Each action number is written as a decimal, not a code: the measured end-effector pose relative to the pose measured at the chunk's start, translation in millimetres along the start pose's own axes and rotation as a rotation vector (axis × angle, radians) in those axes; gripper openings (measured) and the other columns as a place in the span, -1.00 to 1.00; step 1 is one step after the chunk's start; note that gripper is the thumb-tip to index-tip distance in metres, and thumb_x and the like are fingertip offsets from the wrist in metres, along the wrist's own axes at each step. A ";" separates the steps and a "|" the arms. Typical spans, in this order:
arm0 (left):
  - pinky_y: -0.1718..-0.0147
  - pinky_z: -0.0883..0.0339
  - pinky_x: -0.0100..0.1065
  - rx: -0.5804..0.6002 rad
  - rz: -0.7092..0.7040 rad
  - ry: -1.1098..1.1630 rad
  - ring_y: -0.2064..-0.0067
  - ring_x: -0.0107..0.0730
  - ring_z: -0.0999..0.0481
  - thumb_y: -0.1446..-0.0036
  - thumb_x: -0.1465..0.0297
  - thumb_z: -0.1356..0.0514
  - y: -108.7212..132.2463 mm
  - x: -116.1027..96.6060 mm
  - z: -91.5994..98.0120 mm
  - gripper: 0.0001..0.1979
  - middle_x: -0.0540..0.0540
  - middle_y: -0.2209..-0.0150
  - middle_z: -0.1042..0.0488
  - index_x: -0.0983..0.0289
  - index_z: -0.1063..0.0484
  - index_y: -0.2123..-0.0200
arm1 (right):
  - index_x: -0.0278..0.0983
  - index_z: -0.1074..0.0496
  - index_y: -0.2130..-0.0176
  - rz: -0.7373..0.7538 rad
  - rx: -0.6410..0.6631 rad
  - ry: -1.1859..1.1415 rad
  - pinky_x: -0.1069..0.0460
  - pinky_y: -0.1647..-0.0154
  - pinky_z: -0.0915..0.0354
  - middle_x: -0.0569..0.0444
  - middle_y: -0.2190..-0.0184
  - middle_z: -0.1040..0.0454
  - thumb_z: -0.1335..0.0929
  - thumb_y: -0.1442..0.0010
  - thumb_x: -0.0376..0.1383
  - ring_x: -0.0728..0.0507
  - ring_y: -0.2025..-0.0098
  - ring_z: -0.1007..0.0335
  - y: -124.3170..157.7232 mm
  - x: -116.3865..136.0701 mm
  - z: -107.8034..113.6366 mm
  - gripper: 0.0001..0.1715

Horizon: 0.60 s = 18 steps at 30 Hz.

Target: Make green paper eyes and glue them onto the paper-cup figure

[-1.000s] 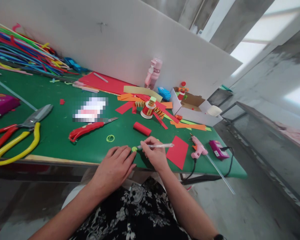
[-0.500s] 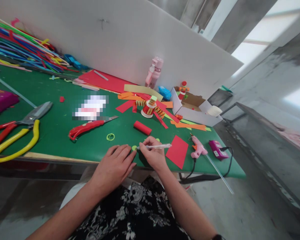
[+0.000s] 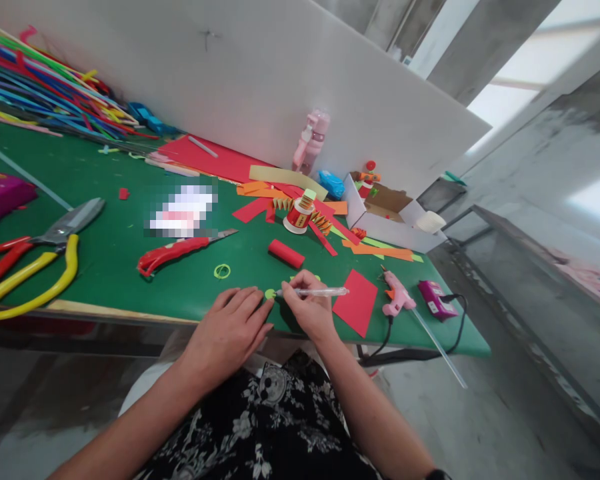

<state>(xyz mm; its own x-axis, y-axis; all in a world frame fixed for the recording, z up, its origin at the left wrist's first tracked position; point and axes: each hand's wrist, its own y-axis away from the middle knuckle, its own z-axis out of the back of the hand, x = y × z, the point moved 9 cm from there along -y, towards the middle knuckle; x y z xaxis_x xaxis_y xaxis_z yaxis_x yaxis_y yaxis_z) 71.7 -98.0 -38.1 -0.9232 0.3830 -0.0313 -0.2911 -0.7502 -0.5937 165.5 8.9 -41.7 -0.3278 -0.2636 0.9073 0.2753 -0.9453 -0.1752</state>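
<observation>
I am observing the right hand (image 3: 310, 309) gripping a pen (image 3: 325, 292), its tip standing at a small green paper disc (image 3: 270, 293) by the near edge of the worktop (image 3: 175, 290). The left hand (image 3: 230, 327) is lying flat, fingers extended, one fingertip apparently touching the disc. I am noting two risks: the disc skidding if that slight contact is slipping, and the red paper tube (image 3: 286, 254) just beyond rolling if knuckles are bumping it.

Shears (image 3: 83, 217) lay left of the knife (image 3: 175, 253), bottle (image 3: 312, 141) stood behind the cup figure (image 3: 299, 219), glue gun (image 3: 398, 293) lay right of the pen (image 3: 325, 292)
</observation>
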 end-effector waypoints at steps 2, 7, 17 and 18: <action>0.02 -0.28 -0.07 -0.001 0.004 -0.001 -0.01 -0.07 -0.49 -0.34 0.37 -0.02 -0.1 0.2 0.0 -0.68 0.30 0.04 -0.55 0.38 -0.50 0.01 | -0.18 -0.23 0.59 0.004 0.002 0.000 0.10 0.61 -0.06 0.23 0.69 -0.22 -0.35 -0.01 -0.13 0.00 0.62 -0.09 0.0 0.3 -0.1 -0.71; 0.01 -0.28 -0.07 0.002 0.003 0.005 0.00 -0.07 -0.49 -0.34 0.37 -0.03 0.2 -0.2 -1.6 -0.68 0.29 0.05 -0.55 0.38 -0.50 0.02 | -0.19 -0.24 0.58 0.010 0.013 0.000 0.10 0.60 -0.08 0.22 0.68 -0.22 -0.35 -0.02 -0.14 0.00 0.61 -0.10 -0.6 -0.5 -0.7 -0.72; 0.00 -0.28 -0.08 -0.009 -0.009 -0.026 0.00 -0.07 -0.50 -0.34 0.39 -0.04 1.2 -1.5 -1.5 -0.68 0.28 0.05 -0.56 0.38 -0.48 -0.02 | -0.19 -0.22 0.58 0.016 0.016 0.009 0.11 0.62 -0.07 0.24 0.69 -0.18 -0.33 -0.02 -0.11 0.02 0.63 -0.07 -1.2 -0.7 -0.1 -0.71; 0.00 -0.28 -0.08 -0.010 -0.012 -0.031 0.00 -0.07 -0.50 -0.34 0.39 -0.03 1.0 -1.7 -1.3 -0.68 0.28 0.05 -0.56 0.39 -0.48 -0.01 | -0.19 -0.22 0.58 0.013 0.015 0.012 0.11 0.62 -0.07 0.24 0.68 -0.19 -0.34 -0.02 -0.11 0.02 0.63 -0.07 -1.2 -0.8 -0.2 -0.70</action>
<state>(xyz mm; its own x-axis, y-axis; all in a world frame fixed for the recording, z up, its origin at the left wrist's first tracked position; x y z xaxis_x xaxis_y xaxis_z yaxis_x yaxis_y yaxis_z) 73.4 -98.7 -39.6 -0.9270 0.3752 0.0008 -0.3000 -0.7400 -0.6019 165.3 10.2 -42.3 -0.3345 -0.2781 0.9004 0.2929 -0.9388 -0.1811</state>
